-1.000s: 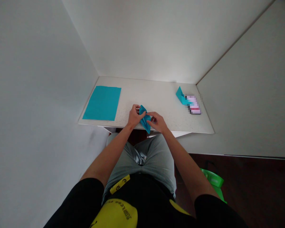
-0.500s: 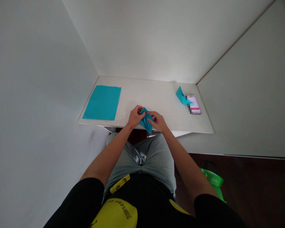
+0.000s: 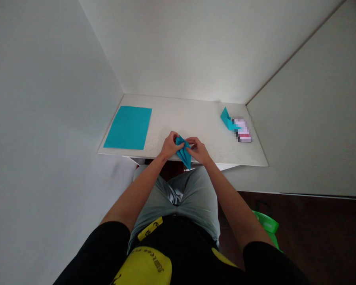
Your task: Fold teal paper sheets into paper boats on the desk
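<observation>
A small piece of folded blue paper (image 3: 184, 156) is held between my two hands at the front edge of the white table. My left hand (image 3: 170, 145) pinches its upper left side, thumb in front and fingers behind. On the opposite side, my right hand (image 3: 199, 151) grips the paper between thumb and fingers. The lower point of the paper juts past the table edge toward my lap. Several creases run down its face; the parts behind my fingers are hidden.
A flat blue paper sheet (image 3: 128, 128) lies on the left of the white table (image 3: 192, 116). A folded blue paper shape (image 3: 227, 120) sits at the right, touching or overlapping a blurred-out phone-like object (image 3: 243, 132). Walls border the table. A green bin (image 3: 267, 223) stands on the floor at right.
My right fingers have shifted from the paper's front top toward its right edge, with the thumb now pressing on its face. The folded paper sits slightly lower and to the right.
</observation>
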Demonstrator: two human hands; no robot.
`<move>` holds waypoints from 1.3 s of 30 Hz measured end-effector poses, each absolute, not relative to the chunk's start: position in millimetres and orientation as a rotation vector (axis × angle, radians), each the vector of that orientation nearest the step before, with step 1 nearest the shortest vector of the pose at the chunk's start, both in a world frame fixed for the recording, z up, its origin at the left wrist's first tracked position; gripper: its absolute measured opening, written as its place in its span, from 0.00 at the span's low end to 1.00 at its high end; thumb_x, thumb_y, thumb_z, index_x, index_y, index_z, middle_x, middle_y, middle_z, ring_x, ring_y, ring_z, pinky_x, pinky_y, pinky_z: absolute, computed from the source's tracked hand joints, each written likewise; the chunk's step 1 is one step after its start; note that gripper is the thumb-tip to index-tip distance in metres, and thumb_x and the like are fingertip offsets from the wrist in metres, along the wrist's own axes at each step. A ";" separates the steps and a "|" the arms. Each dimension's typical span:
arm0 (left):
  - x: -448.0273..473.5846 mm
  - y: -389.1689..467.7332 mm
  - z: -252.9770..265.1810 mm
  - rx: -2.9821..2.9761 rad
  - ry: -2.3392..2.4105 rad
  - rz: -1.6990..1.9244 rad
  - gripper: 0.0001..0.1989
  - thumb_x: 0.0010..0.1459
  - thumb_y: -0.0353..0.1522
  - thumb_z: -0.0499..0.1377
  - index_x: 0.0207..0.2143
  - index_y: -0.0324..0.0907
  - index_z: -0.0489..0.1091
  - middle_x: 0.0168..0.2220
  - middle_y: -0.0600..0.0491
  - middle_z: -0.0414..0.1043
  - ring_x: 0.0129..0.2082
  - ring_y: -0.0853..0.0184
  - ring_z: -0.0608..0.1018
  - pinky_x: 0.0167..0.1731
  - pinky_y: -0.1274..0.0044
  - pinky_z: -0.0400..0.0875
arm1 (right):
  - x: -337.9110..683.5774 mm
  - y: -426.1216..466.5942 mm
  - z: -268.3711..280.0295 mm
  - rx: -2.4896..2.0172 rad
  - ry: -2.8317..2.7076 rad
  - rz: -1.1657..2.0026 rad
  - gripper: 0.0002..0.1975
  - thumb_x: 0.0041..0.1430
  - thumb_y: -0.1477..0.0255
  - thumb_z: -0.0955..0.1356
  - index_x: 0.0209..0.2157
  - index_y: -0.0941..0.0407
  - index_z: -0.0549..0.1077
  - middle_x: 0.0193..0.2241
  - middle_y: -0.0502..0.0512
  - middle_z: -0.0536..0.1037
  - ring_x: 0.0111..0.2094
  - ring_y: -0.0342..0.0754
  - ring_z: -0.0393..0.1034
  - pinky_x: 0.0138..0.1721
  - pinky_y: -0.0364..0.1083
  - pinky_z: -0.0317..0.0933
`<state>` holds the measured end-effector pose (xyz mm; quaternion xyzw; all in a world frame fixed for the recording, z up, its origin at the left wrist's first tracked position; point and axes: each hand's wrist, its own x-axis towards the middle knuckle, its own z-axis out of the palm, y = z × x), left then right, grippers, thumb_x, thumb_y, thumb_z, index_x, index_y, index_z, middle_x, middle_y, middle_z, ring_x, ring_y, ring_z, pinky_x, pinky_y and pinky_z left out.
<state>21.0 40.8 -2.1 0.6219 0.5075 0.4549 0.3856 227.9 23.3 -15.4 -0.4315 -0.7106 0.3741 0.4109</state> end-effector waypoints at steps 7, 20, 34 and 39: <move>23.0 40.4 -2.6 1.593 1.386 1.191 0.15 0.52 0.28 0.66 0.39 0.46 0.64 0.31 0.59 0.71 0.30 0.68 0.74 0.33 0.75 0.69 | 226.9 24.8 -15.0 -1.093 -1.760 0.941 0.17 0.64 0.63 0.71 0.53 0.51 0.76 0.47 0.57 0.85 0.44 0.53 0.81 0.40 0.50 0.75; 26.9 39.6 -9.4 1.630 1.503 1.326 0.14 0.55 0.28 0.67 0.41 0.46 0.67 0.41 0.52 0.73 0.39 0.64 0.79 0.43 0.71 0.76 | 226.3 24.5 -12.5 -1.145 -1.752 0.837 0.12 0.64 0.70 0.67 0.44 0.52 0.82 0.45 0.56 0.86 0.40 0.51 0.80 0.39 0.49 0.74; 22.6 46.4 -7.9 1.576 1.454 1.278 0.02 0.65 0.31 0.63 0.37 0.45 0.72 0.39 0.51 0.77 0.39 0.64 0.79 0.44 0.71 0.76 | 225.8 29.7 -19.8 -1.114 -1.928 0.676 0.13 0.64 0.75 0.68 0.43 0.50 0.84 0.46 0.57 0.83 0.46 0.54 0.78 0.47 0.54 0.74; 16.9 52.6 -4.1 1.395 1.419 1.306 0.01 0.67 0.32 0.60 0.39 0.44 0.71 0.43 0.50 0.76 0.45 0.64 0.78 0.45 0.73 0.77 | 227.2 34.7 -26.5 -1.165 -1.933 0.648 0.15 0.66 0.76 0.67 0.45 0.49 0.85 0.44 0.56 0.84 0.46 0.54 0.77 0.54 0.57 0.73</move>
